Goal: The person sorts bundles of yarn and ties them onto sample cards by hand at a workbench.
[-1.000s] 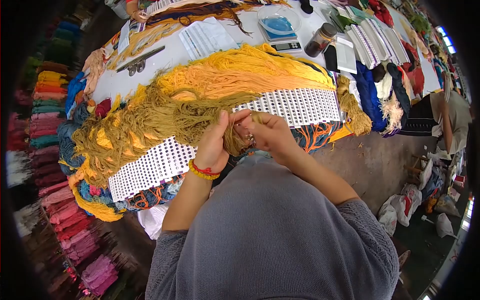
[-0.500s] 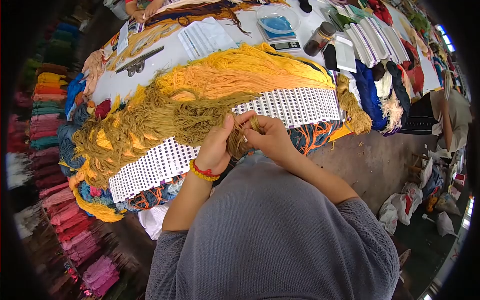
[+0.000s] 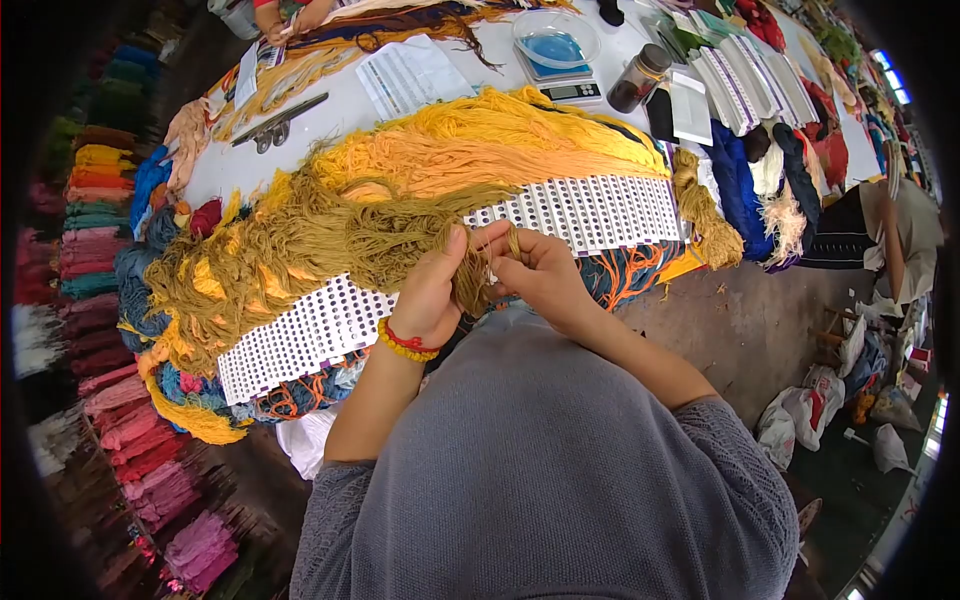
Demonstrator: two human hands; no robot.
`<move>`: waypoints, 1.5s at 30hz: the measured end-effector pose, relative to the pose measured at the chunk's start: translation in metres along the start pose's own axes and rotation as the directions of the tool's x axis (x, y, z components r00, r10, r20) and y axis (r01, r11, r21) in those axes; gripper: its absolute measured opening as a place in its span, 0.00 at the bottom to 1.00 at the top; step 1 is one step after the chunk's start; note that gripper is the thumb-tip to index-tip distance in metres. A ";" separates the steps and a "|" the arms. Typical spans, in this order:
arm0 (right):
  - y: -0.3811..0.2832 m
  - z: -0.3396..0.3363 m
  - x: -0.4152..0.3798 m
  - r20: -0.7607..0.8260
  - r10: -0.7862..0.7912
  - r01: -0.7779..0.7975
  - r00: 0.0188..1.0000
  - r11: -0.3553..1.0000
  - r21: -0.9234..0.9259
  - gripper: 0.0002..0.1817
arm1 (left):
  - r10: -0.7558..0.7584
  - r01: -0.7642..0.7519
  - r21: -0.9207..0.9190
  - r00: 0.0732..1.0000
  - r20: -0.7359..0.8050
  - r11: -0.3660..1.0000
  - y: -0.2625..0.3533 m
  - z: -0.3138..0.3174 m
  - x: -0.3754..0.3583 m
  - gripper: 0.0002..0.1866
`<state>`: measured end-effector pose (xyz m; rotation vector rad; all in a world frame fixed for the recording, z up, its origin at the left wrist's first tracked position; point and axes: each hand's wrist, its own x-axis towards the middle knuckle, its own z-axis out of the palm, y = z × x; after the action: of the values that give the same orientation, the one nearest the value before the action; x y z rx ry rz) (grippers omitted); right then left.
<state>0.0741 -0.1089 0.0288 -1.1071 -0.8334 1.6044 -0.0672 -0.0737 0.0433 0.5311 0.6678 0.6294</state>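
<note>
My left hand (image 3: pixel 432 290), with a red and yellow bracelet at its wrist, is closed around the near end of the olive-brown yarn (image 3: pixel 400 235). Close beside it, my right hand (image 3: pixel 535 268) pinches strands of the same yarn; a small whitish bit shows at its fingertips, too small to make out. The olive yarn spreads left over orange and yellow yarn (image 3: pixel 480 135). White strips with rows of dark holes (image 3: pixel 590 215) lie under and beside the hands.
A scale (image 3: pixel 572 92) with a clear bowl, a dark jar (image 3: pixel 640 78), scissors (image 3: pixel 272 130) and a printed sheet (image 3: pixel 412 75) lie beyond the yarn. Another person's hands (image 3: pixel 295 20) are at the top left. Plastic bags (image 3: pixel 810 405) lie on the floor at right.
My right fingers have shifted slightly at the strands, and the yarn between the hands has moved a little. The left hand is almost where it was.
</note>
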 end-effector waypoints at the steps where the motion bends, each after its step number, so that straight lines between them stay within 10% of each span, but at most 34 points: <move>1: -0.003 0.001 0.000 -0.019 -0.011 0.011 1.000 1.000 -0.005 0.05 | 0.003 -0.003 0.009 1.000 -0.009 1.000 0.000 0.001 0.001 0.28; 4: 0.003 -0.006 0.002 0.048 -0.019 0.033 0.999 0.957 -0.290 0.07 | -0.006 0.004 0.047 0.999 0.040 0.999 0.000 -0.001 0.001 0.28; 23: 0.013 -0.012 0.005 0.027 -0.032 0.038 0.999 0.964 -0.262 0.05 | -0.003 0.004 0.020 0.999 -0.033 1.000 -0.002 -0.006 0.002 0.27; 29: -0.002 -0.020 0.002 0.036 0.181 -0.184 0.983 0.976 0.117 0.06 | -0.029 0.022 -0.126 0.998 -0.048 0.992 -0.006 -0.018 0.005 0.24; 31: -0.005 -0.029 0.001 0.326 0.231 -0.381 0.917 0.750 0.540 0.07 | 0.091 -0.090 -0.021 0.993 0.078 0.996 -0.009 -0.024 0.009 0.20; 33: -0.006 -0.040 0.008 0.174 0.122 -0.126 0.977 0.992 0.012 0.07 | 0.067 -0.062 0.245 0.998 -0.011 0.967 -0.002 -0.021 0.002 0.14; 35: -0.025 -0.052 0.013 0.108 -0.355 0.302 0.929 0.552 -0.777 0.04 | 0.061 -0.057 0.256 0.998 -0.009 0.965 -0.003 -0.040 0.001 0.10; 36: -0.029 -0.060 0.020 0.100 -0.532 0.380 0.841 0.448 -0.809 0.05 | 0.055 -0.055 0.226 0.998 0.004 0.973 -0.004 -0.057 0.003 0.10; 38: -0.032 -0.068 0.027 0.014 -0.456 0.391 0.890 0.747 -0.538 0.06 | 0.075 -0.074 -0.088 0.997 0.009 0.993 -0.015 -0.090 0.016 0.10; 39: -0.032 -0.063 0.032 -0.030 -0.373 0.371 0.927 0.927 -0.058 0.05 | 0.091 -0.087 -0.248 0.996 0.006 0.965 -0.018 -0.102 0.025 0.11; 41: -0.022 -0.083 0.047 0.041 -0.275 0.201 0.961 0.790 0.579 0.04 | 0.182 -0.264 -0.438 0.958 -0.222 0.859 -0.016 -0.125 0.032 0.12; 44: -0.041 -0.149 0.062 -0.202 0.015 0.130 0.979 0.720 0.681 0.10 | 0.277 -0.281 -0.551 0.956 -0.092 0.786 0.017 -0.205 0.015 0.12; 45: -0.035 -0.190 0.067 -0.068 0.018 0.037 0.998 0.678 0.734 0.10 | 0.316 -0.299 -0.514 0.947 -0.057 0.804 0.031 -0.237 0.005 0.12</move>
<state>0.2571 -0.0337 -0.0241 -0.5512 -0.0787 1.6468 -0.2415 0.0100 -0.0978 0.1385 0.3527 1.0688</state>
